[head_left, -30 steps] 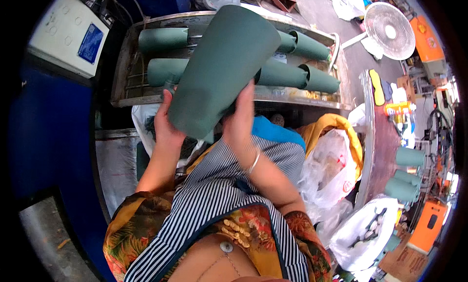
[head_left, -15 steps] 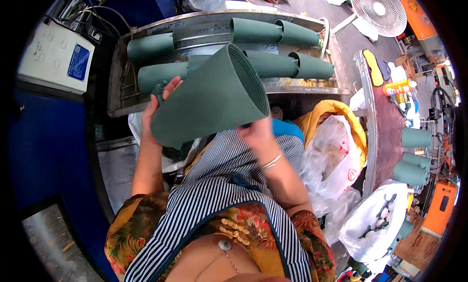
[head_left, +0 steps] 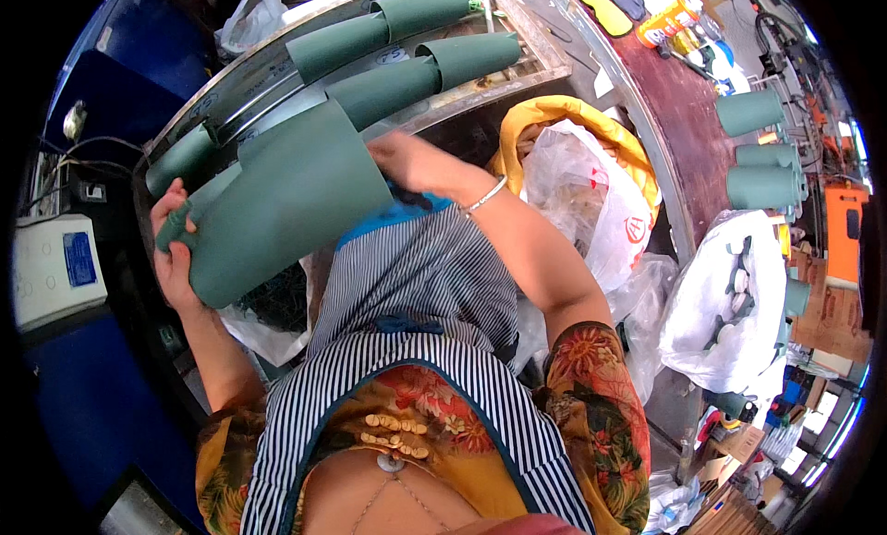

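A large green tapered tube [head_left: 286,198] is held slanted in front of me, its wide end toward the right. My left hand [head_left: 174,244] grips its lower left end, with a short green nub showing between thumb and fingers. My right hand [head_left: 411,161] is at the wide end, blurred by motion, its fingers partly hidden by the rim. Behind, similar green tapered tubes [head_left: 383,87] lie in rows on a metal-framed trough [head_left: 554,59].
To the right, a yellow sack [head_left: 531,119] with a clear plastic bag [head_left: 577,184] stands beside a brown table [head_left: 661,119]. Upright green tubes [head_left: 753,113] stand near it, with a white bag [head_left: 725,304] of dark pieces. A control box [head_left: 55,267] is at left.
My view has turned to the right. The tube has swung lower and to the left, its open mouth now turned out of sight. My right hand has moved up along the wide rim.
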A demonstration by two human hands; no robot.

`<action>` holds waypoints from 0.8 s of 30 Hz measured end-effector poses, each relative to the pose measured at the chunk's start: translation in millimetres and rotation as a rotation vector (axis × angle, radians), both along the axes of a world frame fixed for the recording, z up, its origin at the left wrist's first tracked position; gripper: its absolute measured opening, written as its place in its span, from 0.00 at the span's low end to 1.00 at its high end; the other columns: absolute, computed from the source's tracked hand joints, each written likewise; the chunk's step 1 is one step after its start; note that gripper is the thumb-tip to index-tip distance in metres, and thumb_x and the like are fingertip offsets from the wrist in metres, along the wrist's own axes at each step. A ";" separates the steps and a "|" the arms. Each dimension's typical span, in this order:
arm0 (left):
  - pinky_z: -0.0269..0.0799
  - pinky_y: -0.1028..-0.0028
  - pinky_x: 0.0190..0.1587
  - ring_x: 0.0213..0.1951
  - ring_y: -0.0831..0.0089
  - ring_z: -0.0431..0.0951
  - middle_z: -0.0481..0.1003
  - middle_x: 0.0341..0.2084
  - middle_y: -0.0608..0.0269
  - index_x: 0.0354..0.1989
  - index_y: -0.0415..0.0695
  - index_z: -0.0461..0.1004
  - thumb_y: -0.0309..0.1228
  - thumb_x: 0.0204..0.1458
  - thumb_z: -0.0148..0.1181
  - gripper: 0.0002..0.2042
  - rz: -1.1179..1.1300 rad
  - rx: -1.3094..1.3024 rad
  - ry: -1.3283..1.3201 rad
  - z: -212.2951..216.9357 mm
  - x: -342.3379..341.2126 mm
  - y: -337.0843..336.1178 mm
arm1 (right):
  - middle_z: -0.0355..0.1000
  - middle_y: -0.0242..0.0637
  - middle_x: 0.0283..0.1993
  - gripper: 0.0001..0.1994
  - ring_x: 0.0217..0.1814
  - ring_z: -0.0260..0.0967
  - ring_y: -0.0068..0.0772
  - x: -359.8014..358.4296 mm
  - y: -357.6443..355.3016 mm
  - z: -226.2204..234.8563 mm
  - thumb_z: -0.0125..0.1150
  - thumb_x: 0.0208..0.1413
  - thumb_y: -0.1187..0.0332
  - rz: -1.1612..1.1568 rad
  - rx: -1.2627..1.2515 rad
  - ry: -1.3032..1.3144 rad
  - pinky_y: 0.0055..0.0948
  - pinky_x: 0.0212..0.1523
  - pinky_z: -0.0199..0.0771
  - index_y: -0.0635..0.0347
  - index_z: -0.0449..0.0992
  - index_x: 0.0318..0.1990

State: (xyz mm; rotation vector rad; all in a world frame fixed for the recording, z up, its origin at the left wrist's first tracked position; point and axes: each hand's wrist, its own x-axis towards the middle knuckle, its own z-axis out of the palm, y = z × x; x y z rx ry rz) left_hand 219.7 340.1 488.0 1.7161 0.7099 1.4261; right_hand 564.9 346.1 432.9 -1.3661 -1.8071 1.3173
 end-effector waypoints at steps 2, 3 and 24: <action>0.52 0.53 0.64 0.62 0.48 0.61 0.66 0.51 0.51 0.40 0.39 0.71 0.45 0.57 0.55 0.18 0.042 0.255 0.265 15.7 9.1 2.1 | 0.77 0.35 0.42 0.16 0.36 0.67 0.25 8.2 -20.9 -13.8 0.51 0.61 0.59 -0.007 -0.281 0.323 0.30 0.40 0.69 0.63 0.79 0.42; 0.52 0.52 0.64 0.62 0.47 0.61 0.66 0.51 0.51 0.37 0.39 0.71 0.45 0.57 0.55 0.18 0.047 0.318 0.339 26.7 16.9 -4.0 | 0.77 0.31 0.41 0.16 0.38 0.70 0.21 21.6 -22.6 -2.9 0.52 0.61 0.59 0.003 -0.405 0.311 0.27 0.41 0.71 0.64 0.79 0.43; 0.40 0.60 0.70 0.69 0.57 0.52 0.63 0.61 0.54 0.37 0.45 0.70 0.52 0.53 0.58 0.21 -0.250 -0.539 0.100 -98.6 136.3 24.5 | 0.77 0.46 0.35 0.11 0.38 0.75 0.45 412.6 -101.9 -59.0 0.55 0.54 0.63 -0.600 -0.033 -0.938 0.38 0.42 0.73 0.59 0.79 0.36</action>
